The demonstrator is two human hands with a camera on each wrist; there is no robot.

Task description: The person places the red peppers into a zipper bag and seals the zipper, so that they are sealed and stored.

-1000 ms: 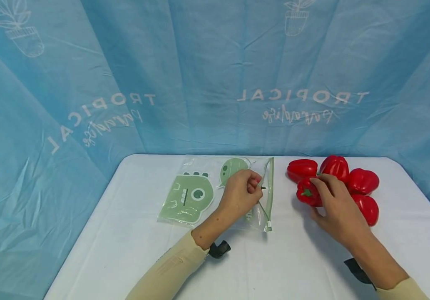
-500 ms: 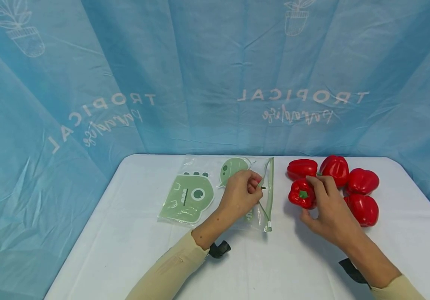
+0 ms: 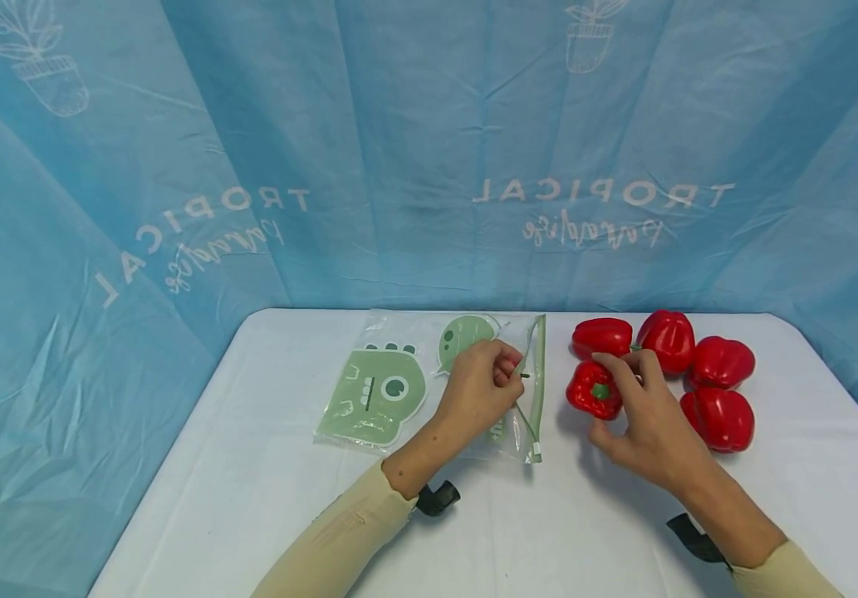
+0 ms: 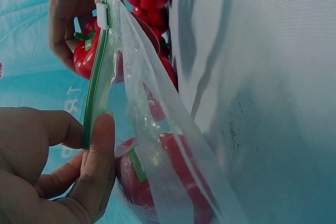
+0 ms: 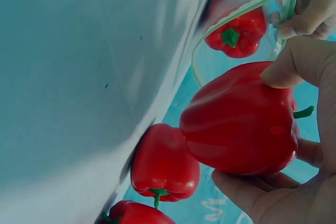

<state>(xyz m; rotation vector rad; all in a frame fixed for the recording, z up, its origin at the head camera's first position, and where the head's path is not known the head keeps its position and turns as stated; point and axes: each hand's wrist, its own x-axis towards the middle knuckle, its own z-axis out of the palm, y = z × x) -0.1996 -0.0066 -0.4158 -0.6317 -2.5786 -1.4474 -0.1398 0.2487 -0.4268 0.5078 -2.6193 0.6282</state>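
Note:
My left hand (image 3: 473,390) pinches the green zip edge of a clear slider zip bag (image 3: 369,394) printed with green cartoon figures. The bag's mouth gapes toward the right. Through its plastic, a red bell pepper (image 4: 135,174) with a green stem shows inside in the left wrist view. My right hand (image 3: 653,423) grips another red bell pepper (image 5: 241,121) between thumb and fingers, just right of the mouth. In the right wrist view, this held pepper hangs apart from the white surface, its stem toward the palm.
More red bell peppers lie at the back right: one (image 3: 602,337) behind the held one, one (image 3: 666,340) by the back edge, and two others (image 3: 722,362) farther right. A white cloth (image 3: 234,498) covers the table, and a blue printed curtain (image 3: 414,149) hangs behind.
The right hand has moved left with the held bell pepper, away from the other peppers and nearer to the bag's mouth. My left hand and the bag have stayed still.

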